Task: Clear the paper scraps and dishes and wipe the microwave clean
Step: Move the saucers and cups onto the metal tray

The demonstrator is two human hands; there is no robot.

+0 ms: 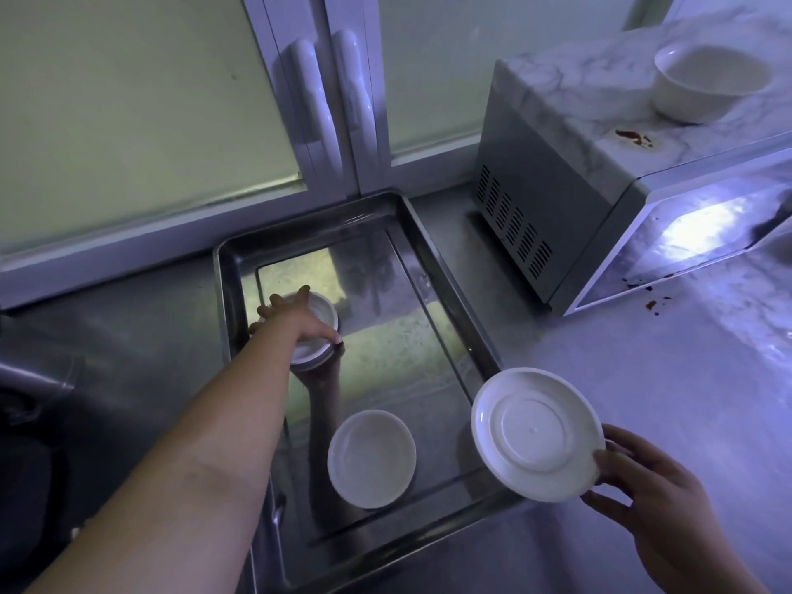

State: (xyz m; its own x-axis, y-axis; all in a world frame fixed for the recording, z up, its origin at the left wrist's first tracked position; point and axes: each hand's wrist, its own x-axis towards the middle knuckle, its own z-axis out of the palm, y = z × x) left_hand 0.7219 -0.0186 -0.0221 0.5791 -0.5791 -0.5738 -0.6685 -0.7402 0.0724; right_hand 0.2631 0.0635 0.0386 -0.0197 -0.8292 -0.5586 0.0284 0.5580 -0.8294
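1. Nearest to me, the person's right hand (655,495) grips a white plate (538,433) by its lower right edge, fingers curled around the rim. The plate is tilted, its underside facing up, and it hangs over the near right corner of the steel tray (450,267).
2. A small white bowl (372,458) sits upright in the near part of the tray, just left of the held plate and apart from it.
3. Farther in, the left hand (300,321) reaches across to the tray's far left area, fingers spread wide over a white dish (323,312), resting on its rim. Whether the dish is lifted or lying on the tray floor, I cannot tell.
4. To the right of the tray stands the microwave (557,177) on the counter (643,358), its top covered in a marble pattern.
5. A brown stain (634,137) marks the microwave's top, and dark spots (651,304) dot the counter by its front corner.
6. Farthest back, a white bowl (711,83) stands upright on the microwave's top.
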